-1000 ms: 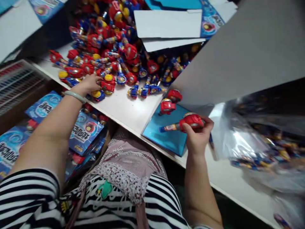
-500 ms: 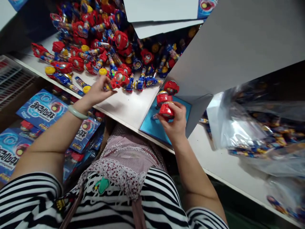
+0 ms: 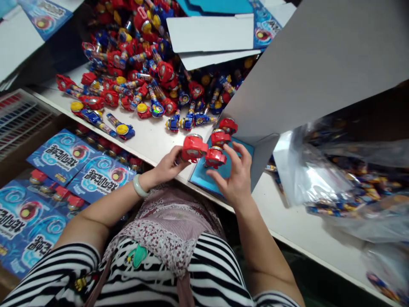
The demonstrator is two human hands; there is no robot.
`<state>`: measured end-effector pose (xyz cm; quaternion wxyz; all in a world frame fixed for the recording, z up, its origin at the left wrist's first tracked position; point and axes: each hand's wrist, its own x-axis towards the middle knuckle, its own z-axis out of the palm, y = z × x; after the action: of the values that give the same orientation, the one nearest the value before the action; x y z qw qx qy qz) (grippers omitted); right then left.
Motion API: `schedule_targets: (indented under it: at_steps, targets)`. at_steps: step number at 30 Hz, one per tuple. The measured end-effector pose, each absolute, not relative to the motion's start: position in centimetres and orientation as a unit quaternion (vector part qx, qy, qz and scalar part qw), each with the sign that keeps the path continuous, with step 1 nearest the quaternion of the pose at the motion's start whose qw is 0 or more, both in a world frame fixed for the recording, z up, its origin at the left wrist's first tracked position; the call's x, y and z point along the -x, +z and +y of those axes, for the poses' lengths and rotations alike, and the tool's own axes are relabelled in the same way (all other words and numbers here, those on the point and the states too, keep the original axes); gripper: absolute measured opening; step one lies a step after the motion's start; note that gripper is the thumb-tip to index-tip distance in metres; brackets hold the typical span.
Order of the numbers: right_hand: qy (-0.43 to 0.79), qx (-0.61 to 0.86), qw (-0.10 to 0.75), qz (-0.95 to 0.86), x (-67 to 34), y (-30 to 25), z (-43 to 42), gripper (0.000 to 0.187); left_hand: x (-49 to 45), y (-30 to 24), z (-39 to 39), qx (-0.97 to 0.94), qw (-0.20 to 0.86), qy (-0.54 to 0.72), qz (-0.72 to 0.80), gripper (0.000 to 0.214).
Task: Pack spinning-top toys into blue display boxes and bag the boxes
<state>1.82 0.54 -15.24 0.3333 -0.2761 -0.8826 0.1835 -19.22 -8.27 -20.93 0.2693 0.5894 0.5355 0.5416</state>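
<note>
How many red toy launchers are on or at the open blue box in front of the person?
4. Left hand holds one red launcher; right hand touches another; two more sit behind it on the blue box. The grey flap may hide others.

The red toy (image 3: 193,148) in the left hand (image 3: 166,164) looks like glossy moulded plastic with a shiny silvery ring on top. The blue card (image 3: 209,179) under the right hand (image 3: 234,179) has a smooth, reflective sheen. The grey board (image 3: 319,64) beside it is matt paperboard. The white table (image 3: 159,140) is smooth and dull. The bag (image 3: 335,179) is clear, crinkled, glossy film. The bangle (image 3: 138,186) looks polished.
</note>
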Motion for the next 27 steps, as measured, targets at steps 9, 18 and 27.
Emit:
schedule_targets:
  at_steps: [9,18,27]
  targets:
    - [0.273,0.286,0.45,-0.801,-4.9,-16.0,-1.4,0.06,19.9,-20.2,-8.0,-0.661,0.241,0.524,0.48,0.051]
    - [0.22,0.245,0.404,-0.853,-5.3,-17.0,-2.5,0.067,30.6,-23.5,-4.9,-0.491,0.129,0.471,0.722,0.02]
    - [0.225,0.231,0.343,-0.882,-4.0,-16.4,-2.3,0.069,30.2,-24.8,2.5,-0.519,0.107,0.301,0.793,0.059]
